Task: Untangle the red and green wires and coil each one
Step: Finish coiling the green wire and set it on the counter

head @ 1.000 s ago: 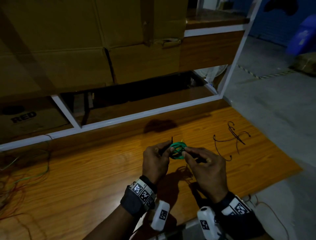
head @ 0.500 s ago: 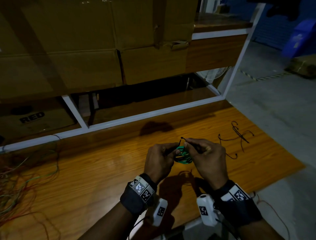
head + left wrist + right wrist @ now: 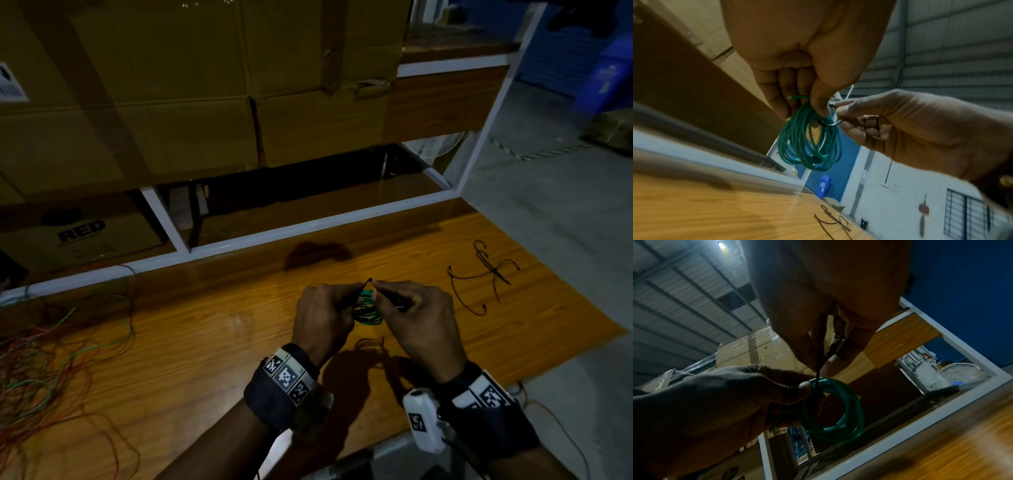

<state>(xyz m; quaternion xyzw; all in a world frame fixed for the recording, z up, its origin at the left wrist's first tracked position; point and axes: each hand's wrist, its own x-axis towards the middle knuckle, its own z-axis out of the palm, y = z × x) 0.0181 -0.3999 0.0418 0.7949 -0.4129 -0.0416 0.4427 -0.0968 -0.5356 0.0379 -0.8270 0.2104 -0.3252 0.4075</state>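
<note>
Hands (image 3: 371, 308) pinching small green wire coil (image 3: 809, 142), many tight loops

Surface: wooden table (image 3: 212, 342)
Left edge: loose red and green wires (image 3: 44, 359)
Right side: thin black wire pieces (image 3: 479, 277)

A warehouse or storeroom: stacked cardboard cartons (image 3: 191, 102) beyond the hands, corrugated metal roof (image 3: 680, 293) overhead, blue roller shutter (image 3: 840, 164).
</note>
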